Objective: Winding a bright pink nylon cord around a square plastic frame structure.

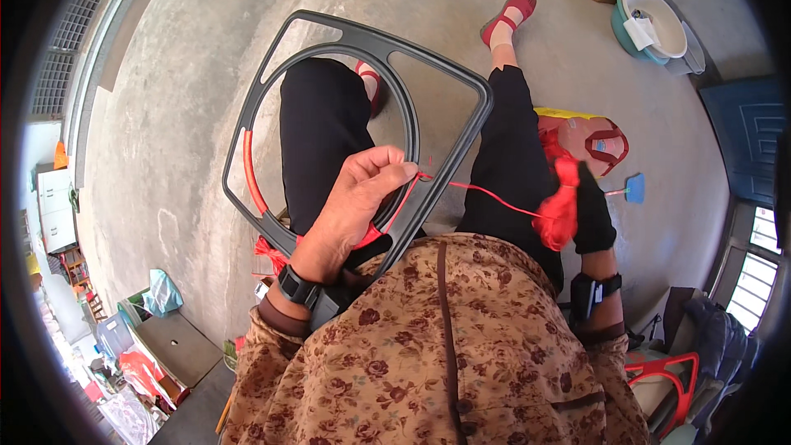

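Floral shirt nearest. Black frame leaned over thighs; left hand pinched red cord there. Gloved right hand at hank, fingers unclear. Cord wanted light, even tension.

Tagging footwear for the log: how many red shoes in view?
2: the left shoe, partly hidden, seen through the round opening of the black frame; the right shoe, in the upper picture, right of centre. Others could be hidden.
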Available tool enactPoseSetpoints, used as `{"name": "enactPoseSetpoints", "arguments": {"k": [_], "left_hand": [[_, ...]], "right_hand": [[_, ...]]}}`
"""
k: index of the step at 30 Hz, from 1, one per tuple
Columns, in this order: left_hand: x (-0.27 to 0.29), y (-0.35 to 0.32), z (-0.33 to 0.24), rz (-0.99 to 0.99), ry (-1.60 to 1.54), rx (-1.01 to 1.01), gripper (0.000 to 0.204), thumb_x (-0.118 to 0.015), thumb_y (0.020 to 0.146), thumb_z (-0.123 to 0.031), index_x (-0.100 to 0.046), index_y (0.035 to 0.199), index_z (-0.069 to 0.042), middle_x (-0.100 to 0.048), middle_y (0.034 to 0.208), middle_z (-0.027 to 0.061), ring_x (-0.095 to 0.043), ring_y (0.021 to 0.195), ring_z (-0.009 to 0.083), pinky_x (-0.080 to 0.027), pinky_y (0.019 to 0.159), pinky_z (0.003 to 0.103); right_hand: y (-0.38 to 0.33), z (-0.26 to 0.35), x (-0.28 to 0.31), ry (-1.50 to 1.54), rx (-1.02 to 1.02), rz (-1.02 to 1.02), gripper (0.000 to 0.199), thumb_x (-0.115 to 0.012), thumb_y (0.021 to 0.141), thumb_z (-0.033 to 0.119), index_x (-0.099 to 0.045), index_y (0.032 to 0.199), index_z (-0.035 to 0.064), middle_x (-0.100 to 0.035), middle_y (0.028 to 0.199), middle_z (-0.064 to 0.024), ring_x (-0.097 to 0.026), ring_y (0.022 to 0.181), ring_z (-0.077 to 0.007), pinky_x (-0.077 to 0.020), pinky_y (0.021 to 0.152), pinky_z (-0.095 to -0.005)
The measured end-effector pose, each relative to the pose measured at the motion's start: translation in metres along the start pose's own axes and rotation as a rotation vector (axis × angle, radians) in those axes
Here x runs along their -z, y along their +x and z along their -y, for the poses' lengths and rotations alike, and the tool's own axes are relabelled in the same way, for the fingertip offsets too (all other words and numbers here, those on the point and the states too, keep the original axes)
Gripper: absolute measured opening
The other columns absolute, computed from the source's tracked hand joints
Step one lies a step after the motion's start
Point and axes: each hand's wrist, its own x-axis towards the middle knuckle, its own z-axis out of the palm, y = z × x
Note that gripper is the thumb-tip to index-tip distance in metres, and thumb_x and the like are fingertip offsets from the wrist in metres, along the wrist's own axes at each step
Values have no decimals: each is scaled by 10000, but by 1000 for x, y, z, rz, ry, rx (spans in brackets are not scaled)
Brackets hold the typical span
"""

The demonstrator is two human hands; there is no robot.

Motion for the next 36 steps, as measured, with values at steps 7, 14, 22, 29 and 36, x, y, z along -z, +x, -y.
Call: {"name": "enactPoseSetpoints", "arguments": {"k": [7, 14, 22, 29, 36], "left_hand": [[-16, 8, 1, 55, 123, 54, 181, -644, 877, -68, -604, 703, -36, -645, 727, -16, -577, 659, 11, -439, 626, 159], [-16, 11, 7, 131, 155, 176, 114, -684, 868, -104, -696, 839, 5, -685, 797, 7, -600, 690, 27, -479, 639, 180], [-8, 16, 18, 203, 255, 88, 173, -667, 910, -99, -689, 1021, 32, -699, 927, 14, -613, 854, 53, -503, 795, 230], [-13, 13, 19, 161, 254, -101, 127, -675, 903, -110, -672, 966, 0, -647, 855, -22, -541, 747, 27, -482, 727, 213], [-21, 10, 14, 96, 366, -160, 327, -613, 877, -36, -448, 596, -51, -372, 594, -91, -303, 577, 13, -392, 590, 193]], "right_hand": [[90, -20, -96, -382, 607, 106, 260, -595, 918, 214, -645, 1069, 9, -650, 973, -131, -622, 888, -220, -481, 791, -322], [67, -57, -135, -527, 382, 652, 284, -556, 918, 208, -612, 1140, 40, -624, 980, -173, -620, 896, -278, -491, 777, -361], [61, -28, -180, 571, -227, 1106, 630, -629, 910, 325, -414, 1395, -16, -595, 1156, -65, -611, 929, -113, -500, 814, -318], [33, -7, -164, 406, -191, 875, 439, -588, 932, 196, -507, 1302, -25, -579, 1271, -173, -599, 1127, -242, -469, 983, -342], [56, -31, -149, 368, -113, 895, 379, -577, 940, 206, -530, 1251, -5, -583, 1148, -126, -600, 985, -210, -482, 903, -327]]}}
